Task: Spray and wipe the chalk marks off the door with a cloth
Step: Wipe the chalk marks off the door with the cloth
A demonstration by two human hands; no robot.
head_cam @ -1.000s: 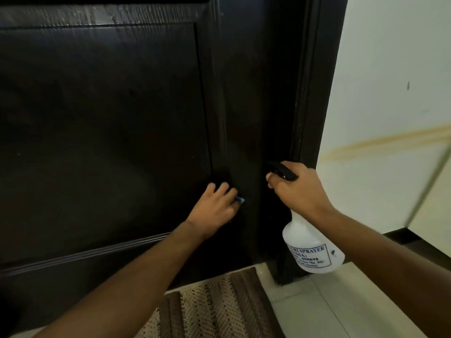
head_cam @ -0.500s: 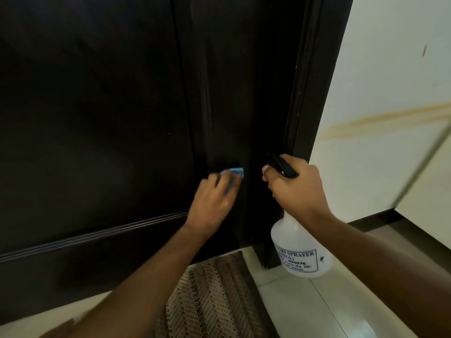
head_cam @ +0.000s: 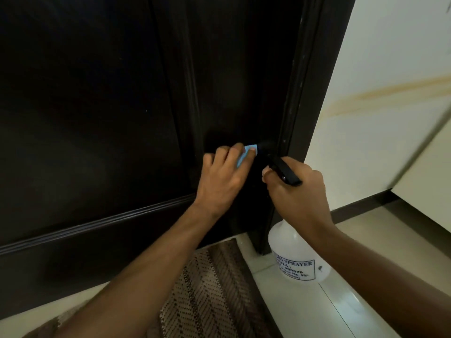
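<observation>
a: both hands busy. left hand (head_cam: 223, 178) pressing a blue cloth (head_cam: 75, 154)... correction, blue cloth (head_cam: 77, 150) against the dark door (head_cam: 97, 106), fingers curled over it, only a corner showing past the fingertips.
b: where on the door exactly?
a: low on the right stile, just above the bottom rail moulding, close to the door frame (head_cam: 314, 81). probably flat-handed like that to spread pressure over the wipe patch.
b: right side?
a: right hand (head_cam: 296, 191) wrapped around the neck of a white spray bottle (head_cam: 296, 258), black trigger head (head_cam: 283, 170) poking out above the knuckles, nozzle aimed at the door just beside the cloth. bottle body hanging below the fist, off the tiled floor (head_cam: 329, 308). held close presumably so spray and wipe can alternate without a reach.
b: finger on the trigger?
a: cannot tell, hidden behind the hand.
b: chalk marks visible?
a: none readable around the cloth, too dark. a few pale flecks up the frame edge, unclear whether chalk.
b: anything else down there?
a: patterned doormat (head_cam: 214, 289) under the forearms, cream wall (head_cam: 390, 69) with a tan streak on the right.
b: progress guess?
a: mid-wipe on this patch, judging by the contact. remaining marks impossible to count in this light.
</observation>
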